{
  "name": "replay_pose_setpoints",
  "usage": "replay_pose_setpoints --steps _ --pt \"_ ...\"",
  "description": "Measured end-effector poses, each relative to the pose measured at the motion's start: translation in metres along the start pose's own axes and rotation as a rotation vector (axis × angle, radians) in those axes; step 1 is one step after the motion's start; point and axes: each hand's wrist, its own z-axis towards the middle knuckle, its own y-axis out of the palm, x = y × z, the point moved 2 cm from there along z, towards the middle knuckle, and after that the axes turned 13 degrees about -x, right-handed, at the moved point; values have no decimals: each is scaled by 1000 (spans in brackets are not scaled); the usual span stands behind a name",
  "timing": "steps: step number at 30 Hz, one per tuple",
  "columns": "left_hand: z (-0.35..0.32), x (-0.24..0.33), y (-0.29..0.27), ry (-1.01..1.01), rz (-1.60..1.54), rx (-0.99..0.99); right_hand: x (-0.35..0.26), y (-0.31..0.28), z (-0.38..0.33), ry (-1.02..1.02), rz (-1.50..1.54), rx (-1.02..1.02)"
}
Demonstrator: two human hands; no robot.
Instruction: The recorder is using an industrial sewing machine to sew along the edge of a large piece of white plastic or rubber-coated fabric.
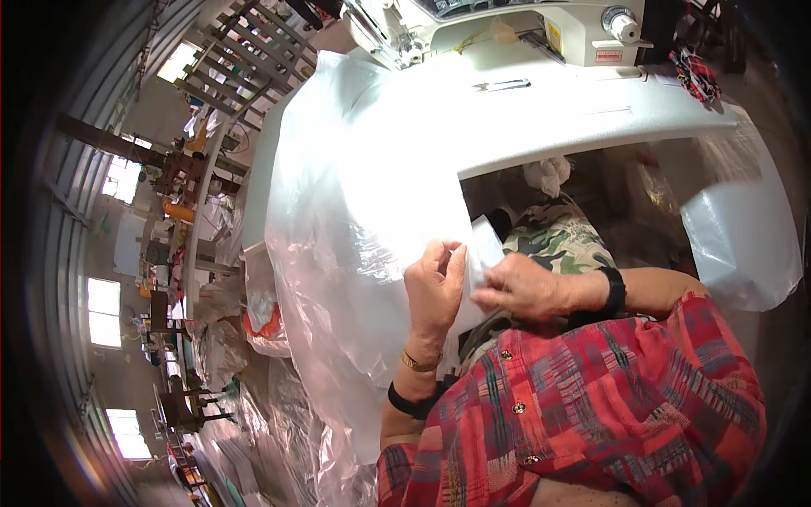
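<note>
Clear plastic sheet held below a sewing tabletop

The white tabletop [541, 127] is overhung at its near edge by the clear plastic sheet [355, 220]; the sheet's edge is pinched by the left hand [432, 291] and right hand [519, 287], fingers closed on it.

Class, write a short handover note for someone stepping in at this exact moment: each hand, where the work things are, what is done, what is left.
Left hand: pinching the edge of the clear plastic sheet.
Right hand: pinching the same edge, close beside the left.
Sheet: draped from the sewing machine table down to the lap.
Done: sheet edge gathered in both hands.
Left: the edge is not under the needle; no stitching visible.
</note>
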Motion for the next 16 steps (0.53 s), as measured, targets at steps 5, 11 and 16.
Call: replay_pose_setpoints --steps 5,11,16 --pt "-5 -5 1 -36 -26 -34 -16 11 0 -125 -138 -261" --pt "-13 -1 -4 -71 64 -70 -21 20 7 -213 -370 -428" --pt "-20 -19 -8 -169 -40 -27 -19 14 15 -306 -202 -569"
